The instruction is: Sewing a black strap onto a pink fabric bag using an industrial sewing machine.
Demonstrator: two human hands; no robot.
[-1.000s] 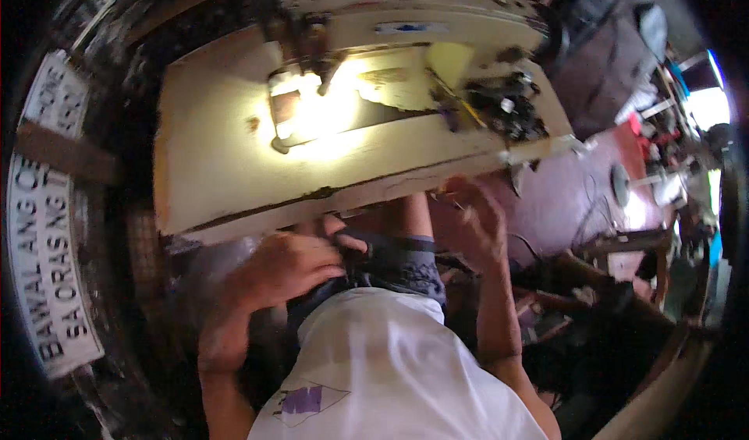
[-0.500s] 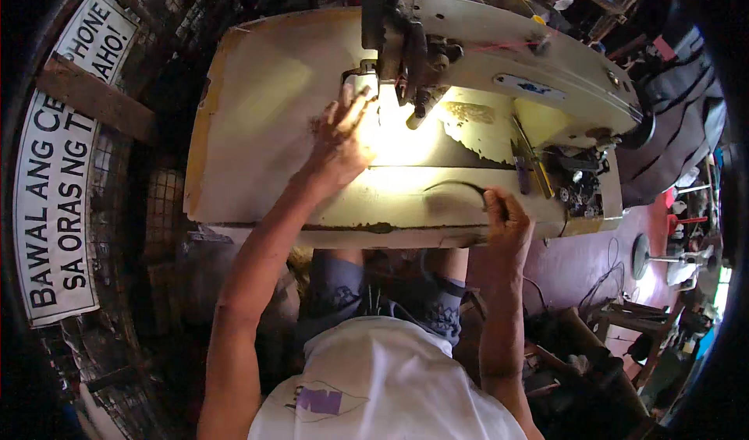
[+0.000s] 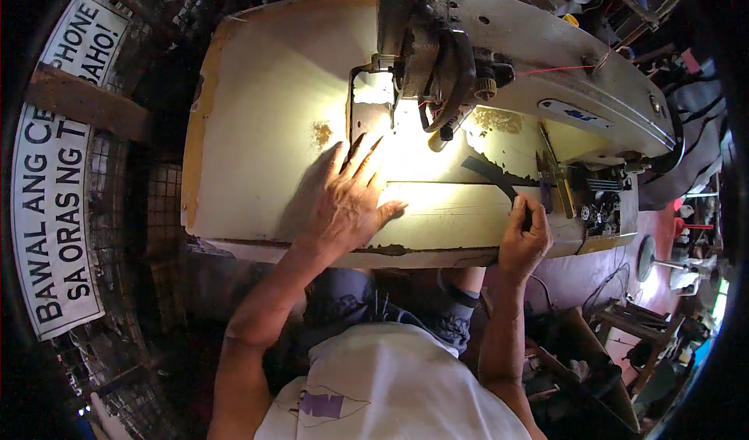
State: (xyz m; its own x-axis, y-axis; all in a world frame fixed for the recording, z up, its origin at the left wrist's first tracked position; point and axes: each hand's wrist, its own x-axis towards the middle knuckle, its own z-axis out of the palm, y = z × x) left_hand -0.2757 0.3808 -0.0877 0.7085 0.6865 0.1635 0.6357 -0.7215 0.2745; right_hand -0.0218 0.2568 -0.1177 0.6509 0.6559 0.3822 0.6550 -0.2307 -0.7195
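My left hand [image 3: 346,202] lies with fingers spread on the worn cream table [image 3: 257,120], its fingertips at the metal plate [image 3: 370,112] left of the lit needle area. My right hand [image 3: 524,235] pinches one end of a curved dark strip [image 3: 485,169] near the table's front; the strip's free end angles up and left toward the needle area. A sewing machine [image 3: 468,73] stands over the back right of the table, with a red thread on its arm. Right of the strip lie purple-handled snips [image 3: 544,190] and a yellow-handled tool [image 3: 565,198].
A bobbin winder and small metal parts [image 3: 601,218] sit at the table's right end. A metal mesh wall with signs [image 3: 55,229] and a wooden bar [image 3: 86,101] is at the left. Cluttered wooden furniture [image 3: 632,331] and a dark cord lie lower right.
Both hands have risen from near my lap onto the table. My left hand has reached the plate, then slid slightly down; the dark strip in my right hand has swung across the table front.
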